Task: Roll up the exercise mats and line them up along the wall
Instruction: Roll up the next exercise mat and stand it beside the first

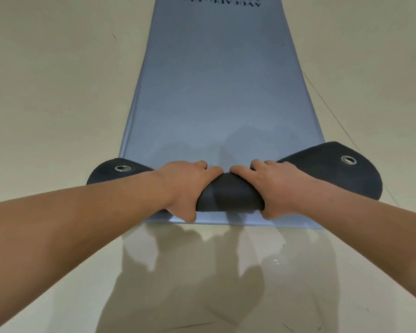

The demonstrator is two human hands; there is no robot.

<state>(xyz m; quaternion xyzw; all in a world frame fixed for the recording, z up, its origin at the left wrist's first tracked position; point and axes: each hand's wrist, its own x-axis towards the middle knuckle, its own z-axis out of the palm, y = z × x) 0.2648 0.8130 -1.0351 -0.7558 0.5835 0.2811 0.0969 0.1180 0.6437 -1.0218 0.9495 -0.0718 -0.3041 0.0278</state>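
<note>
A long blue-grey exercise mat [216,87] lies flat on the floor and stretches away from me, with dark printed lettering at its far end. Its near end is folded over into a short roll [231,193] that shows the black underside. Both black corners flare out sideways, each with a metal eyelet: the left eyelet [122,168] and the right eyelet [348,160]. My left hand [185,188] and my right hand [276,186] press side by side on the middle of the roll, fingers over its top and thumbs under its near edge.
Glossy cream floor [58,92] surrounds the mat on every side, with a thin joint line [332,111] running along the right. My shadow and reflections fall on the floor just in front of me. No wall or other mat shows.
</note>
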